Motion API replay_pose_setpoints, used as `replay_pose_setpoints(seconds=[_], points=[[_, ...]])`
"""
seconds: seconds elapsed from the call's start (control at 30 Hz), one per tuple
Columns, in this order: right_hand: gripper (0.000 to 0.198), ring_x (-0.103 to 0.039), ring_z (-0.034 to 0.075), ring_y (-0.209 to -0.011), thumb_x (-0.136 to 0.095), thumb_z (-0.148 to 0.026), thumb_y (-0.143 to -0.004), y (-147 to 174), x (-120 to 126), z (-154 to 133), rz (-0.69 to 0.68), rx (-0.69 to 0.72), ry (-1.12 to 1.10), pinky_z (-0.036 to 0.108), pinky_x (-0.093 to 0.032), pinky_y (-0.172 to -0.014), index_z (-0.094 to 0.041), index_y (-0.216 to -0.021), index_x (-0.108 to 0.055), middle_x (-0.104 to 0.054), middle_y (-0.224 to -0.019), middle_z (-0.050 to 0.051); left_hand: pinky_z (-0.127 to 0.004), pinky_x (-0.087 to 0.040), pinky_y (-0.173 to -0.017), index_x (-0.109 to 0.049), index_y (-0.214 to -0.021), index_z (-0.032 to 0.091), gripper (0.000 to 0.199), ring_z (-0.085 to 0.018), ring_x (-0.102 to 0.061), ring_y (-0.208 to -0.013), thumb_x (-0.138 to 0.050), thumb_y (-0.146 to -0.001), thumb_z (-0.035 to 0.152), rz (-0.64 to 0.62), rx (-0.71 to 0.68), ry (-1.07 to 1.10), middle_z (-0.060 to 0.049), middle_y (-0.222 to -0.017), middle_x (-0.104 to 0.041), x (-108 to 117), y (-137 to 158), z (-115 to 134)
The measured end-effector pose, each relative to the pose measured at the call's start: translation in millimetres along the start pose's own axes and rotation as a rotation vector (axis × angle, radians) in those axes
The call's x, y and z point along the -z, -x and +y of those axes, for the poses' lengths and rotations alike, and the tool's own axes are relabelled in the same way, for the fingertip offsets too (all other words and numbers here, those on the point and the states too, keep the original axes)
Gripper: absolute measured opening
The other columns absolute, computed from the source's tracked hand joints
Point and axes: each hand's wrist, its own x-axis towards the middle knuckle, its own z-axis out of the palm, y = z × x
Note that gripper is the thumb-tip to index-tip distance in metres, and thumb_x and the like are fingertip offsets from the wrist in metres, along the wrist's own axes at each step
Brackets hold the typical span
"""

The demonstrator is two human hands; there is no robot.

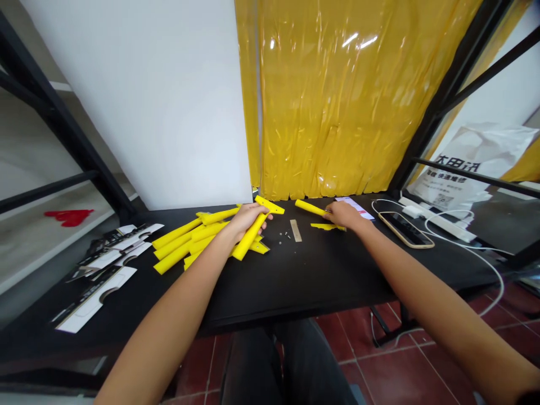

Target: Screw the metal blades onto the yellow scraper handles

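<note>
My left hand (250,219) is closed around a yellow T-shaped plastic handle (250,236), whose wider head with small holes points away from me. Beneath and left of that hand lies a pile of similar yellow handles (175,247). My right hand (341,214) has its fingers pinched at the right end of a yellow rod-shaped piece (309,207); a small dark bit shows by the fingertips. Just below is a thin, flat yellow piece (324,226). Between my hands lie a small beige strip (296,230) and several tiny metal parts (287,235).
Black-and-white cardboard pieces (99,298) lie at the left. At the right are a phone (405,229), a white power strip (439,219) with cables, a printed sheet (356,207) and a white plastic bag (468,163). A yellow curtain (337,101) hangs behind the black table (274,287).
</note>
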Motion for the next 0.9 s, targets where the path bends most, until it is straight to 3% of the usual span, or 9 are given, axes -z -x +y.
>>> replay_pose_setpoints(seconds=[0.13, 0.3, 0.4, 0.5, 0.6, 0.7, 0.9], points=[[0.035, -0.068, 0.03, -0.106, -0.062, -0.036, -0.09, -12.6, -7.6, -0.9, -0.016, -0.024, -0.019, 0.033, -0.047, -0.077, -0.019, -0.118, -0.074, -0.072, -0.119, 0.017, -0.024, -0.042, -0.035, -0.062, -0.085, 0.015, 0.01, -0.013, -0.056, -0.049, -0.063, -0.082, 0.023, -0.01, 0.077, 0.002, -0.011, -0.085, -0.072, -0.3, -0.9, 1.8], [0.04, -0.069, 0.029, -0.099, -0.068, -0.047, -0.084, -16.1, -10.7, 3.6, 0.001, -0.056, -0.045, 0.032, -0.048, -0.077, -0.016, -0.108, -0.076, -0.074, -0.109, 0.017, -0.024, -0.044, -0.037, -0.06, -0.083, 0.014, 0.017, -0.013, -0.054, -0.05, -0.048, -0.089, 0.024, 0.032, 0.136, 0.039, -0.01, -0.076, -0.068, -5.0, -2.1, 2.7], [0.05, -0.067, 0.029, -0.102, -0.057, -0.054, -0.09, -13.1, -9.7, 3.7, 0.092, -0.059, -0.071, 0.031, -0.047, -0.078, -0.013, -0.114, -0.072, -0.071, -0.115, 0.019, -0.026, -0.054, -0.049, -0.059, -0.086, 0.014, 0.008, -0.014, -0.059, -0.056, -0.053, -0.088, 0.018, 0.09, 0.109, 0.053, -0.008, -0.073, -0.066, -11.9, -2.6, -0.6], [0.045, -0.067, 0.025, -0.095, -0.048, -0.049, -0.096, -8.0, -4.5, 2.0, 0.195, 0.064, -0.172, 0.029, -0.044, -0.073, -0.014, -0.11, -0.072, -0.073, -0.109, 0.015, -0.032, -0.06, -0.061, -0.058, -0.098, 0.015, 0.011, -0.017, -0.066, -0.063, -0.059, -0.088, 0.014, 0.145, 0.076, 0.049, -0.007, -0.076, -0.066, -17.8, -3.5, -5.0], [0.041, -0.065, 0.02, -0.076, -0.055, -0.054, -0.091, -1.4, 2.3, 2.4, 0.134, 0.238, -0.256, 0.028, -0.038, -0.064, -0.018, -0.096, -0.074, -0.074, -0.087, 0.007, -0.032, -0.06, -0.062, -0.052, -0.115, 0.015, 0.03, -0.018, -0.068, -0.066, -0.061, -0.086, 0.01, 0.169, 0.066, 0.025, -0.006, -0.078, -0.068, -20.1, -4.6, -8.7], [0.042, -0.062, 0.018, -0.069, -0.063, -0.061, -0.083, 3.8, 5.4, 6.6, 0.054, 0.297, -0.232, 0.027, -0.035, -0.06, -0.021, -0.092, -0.075, -0.073, -0.081, 0.004, -0.027, -0.057, -0.058, -0.048, -0.122, 0.012, 0.041, -0.017, -0.067, -0.064, -0.061, -0.084, 0.004, 0.172, 0.077, -0.017, -0.007, -0.078, -0.068, -18.7, -5.6, -11.9], [0.025, -0.062, 0.017, -0.069, -0.062, -0.041, -0.083, 3.3, 1.4, 19.2, -0.09, 0.266, -0.217, 0.026, -0.037, -0.061, -0.021, -0.089, -0.076, -0.073, -0.08, 0.003, -0.032, -0.059, -0.057, -0.053, -0.105, 0.015, 0.024, -0.016, -0.066, -0.059, -0.06, -0.084, 0.004, 0.169, 0.081, -0.086, -0.008, -0.083, -0.067, -12.0, -6.0, -14.8]])
